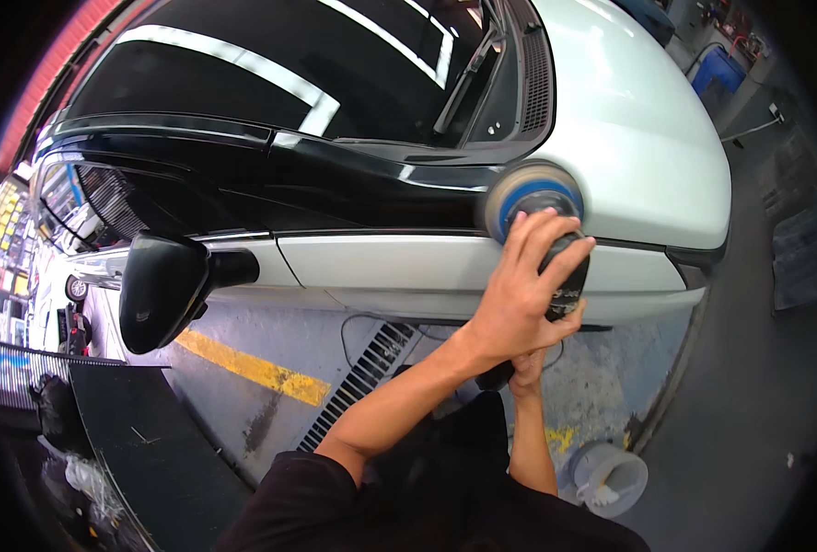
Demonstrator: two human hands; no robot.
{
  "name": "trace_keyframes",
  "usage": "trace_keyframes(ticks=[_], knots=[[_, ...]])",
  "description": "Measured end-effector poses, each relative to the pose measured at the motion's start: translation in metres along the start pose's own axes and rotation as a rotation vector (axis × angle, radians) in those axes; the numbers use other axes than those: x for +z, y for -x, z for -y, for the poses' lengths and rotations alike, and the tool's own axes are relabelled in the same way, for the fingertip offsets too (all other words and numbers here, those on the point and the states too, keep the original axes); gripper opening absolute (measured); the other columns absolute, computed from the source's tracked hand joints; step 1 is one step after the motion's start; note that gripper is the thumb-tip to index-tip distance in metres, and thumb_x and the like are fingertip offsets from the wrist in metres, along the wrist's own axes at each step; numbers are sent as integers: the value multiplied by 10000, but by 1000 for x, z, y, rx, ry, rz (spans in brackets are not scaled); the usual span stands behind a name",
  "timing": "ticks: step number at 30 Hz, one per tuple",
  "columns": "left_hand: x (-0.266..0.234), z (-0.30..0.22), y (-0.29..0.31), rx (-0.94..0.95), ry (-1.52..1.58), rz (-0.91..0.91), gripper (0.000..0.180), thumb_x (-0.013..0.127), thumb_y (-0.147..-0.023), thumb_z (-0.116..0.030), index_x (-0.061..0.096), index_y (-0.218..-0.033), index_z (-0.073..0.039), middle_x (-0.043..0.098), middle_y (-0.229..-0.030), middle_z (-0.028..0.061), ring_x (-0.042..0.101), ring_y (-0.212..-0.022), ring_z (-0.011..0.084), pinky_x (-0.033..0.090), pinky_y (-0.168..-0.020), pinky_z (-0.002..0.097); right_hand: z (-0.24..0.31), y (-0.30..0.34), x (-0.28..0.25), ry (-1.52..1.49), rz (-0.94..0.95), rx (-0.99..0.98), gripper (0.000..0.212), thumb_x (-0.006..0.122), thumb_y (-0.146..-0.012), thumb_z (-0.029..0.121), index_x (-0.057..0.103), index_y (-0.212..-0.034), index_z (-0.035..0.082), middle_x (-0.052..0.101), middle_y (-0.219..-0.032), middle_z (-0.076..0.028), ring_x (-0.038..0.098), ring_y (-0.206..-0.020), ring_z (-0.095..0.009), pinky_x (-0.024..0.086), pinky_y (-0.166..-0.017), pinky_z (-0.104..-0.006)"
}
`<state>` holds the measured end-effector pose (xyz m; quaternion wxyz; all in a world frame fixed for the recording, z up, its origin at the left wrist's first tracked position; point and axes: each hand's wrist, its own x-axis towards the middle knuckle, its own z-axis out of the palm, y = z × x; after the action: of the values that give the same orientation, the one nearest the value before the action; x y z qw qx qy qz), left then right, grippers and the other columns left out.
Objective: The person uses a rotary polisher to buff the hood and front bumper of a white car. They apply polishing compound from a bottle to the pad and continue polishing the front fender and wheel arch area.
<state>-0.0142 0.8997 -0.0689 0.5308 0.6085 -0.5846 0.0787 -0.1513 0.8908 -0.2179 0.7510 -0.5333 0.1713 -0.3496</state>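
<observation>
A car polisher (548,195) with a round pad and a blue backing plate rests against the white and black car (629,147), at the rear corner of the hood beside the windshield pillar. The pad's edge looks smeared, as if spinning. My left hand (530,290) is wrapped over the tool's head, fingers spread across its dark body. Lower down, my right hand (526,370) grips the rear handle, partly hidden behind my left wrist. The white fender (445,274) lies just under the pad.
A black side mirror (164,290) juts out at the left. On the floor are a drain grate (358,382), a yellow stripe (252,368), a thin cable and a translucent bucket (625,483) near my right arm. A dark panel (150,442) stands at the lower left.
</observation>
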Motion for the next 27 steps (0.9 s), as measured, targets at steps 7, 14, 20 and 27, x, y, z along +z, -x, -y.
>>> trace_keyframes(ticks=[7, 14, 20, 27], knots=[[-78, 2, -23, -204, 23, 20, 761, 879, -731, -154, 617, -1440, -65, 535, -1484, 192, 455, -1443, 453, 373, -1220, 583, 72, 12, 82, 79, 6, 179, 920, 704, -1009, 465, 274, -1677, 1, 521, -1553, -154, 519, -1429, -261, 412, -1194, -415], [-128, 4, -48, -382, 12, 12, 733, 892, -745, -161, 630, -1418, -32, 553, -1459, 194, 504, -1366, 426, 424, -1164, 521, 135, -5, 147, -61, 11, 401, 815, 718, -1028, 358, 312, -1647, 16, 688, -1076, -126, 717, -834, -203, 607, -748, -347], [-98, 1, -64, -390, 104, 39, 739, 878, -758, -176, 607, -1428, -22, 521, -1481, 211, 473, -1393, 437, 417, -1173, 537, 152, -7, 131, -29, -98, 398, 605, 665, -1060, 379, 462, -1492, 7, 720, -996, -146, 741, -796, -221, 626, -709, -350], [-64, -7, -83, -408, 166, 100, 742, 879, -758, -166, 596, -1427, -19, 511, -1475, 207, 454, -1406, 444, 423, -1176, 538, 166, -16, 111, -42, -132, 392, 552, 635, -1069, 415, 483, -1421, 18, 718, -942, -160, 742, -757, -230, 634, -657, -353]])
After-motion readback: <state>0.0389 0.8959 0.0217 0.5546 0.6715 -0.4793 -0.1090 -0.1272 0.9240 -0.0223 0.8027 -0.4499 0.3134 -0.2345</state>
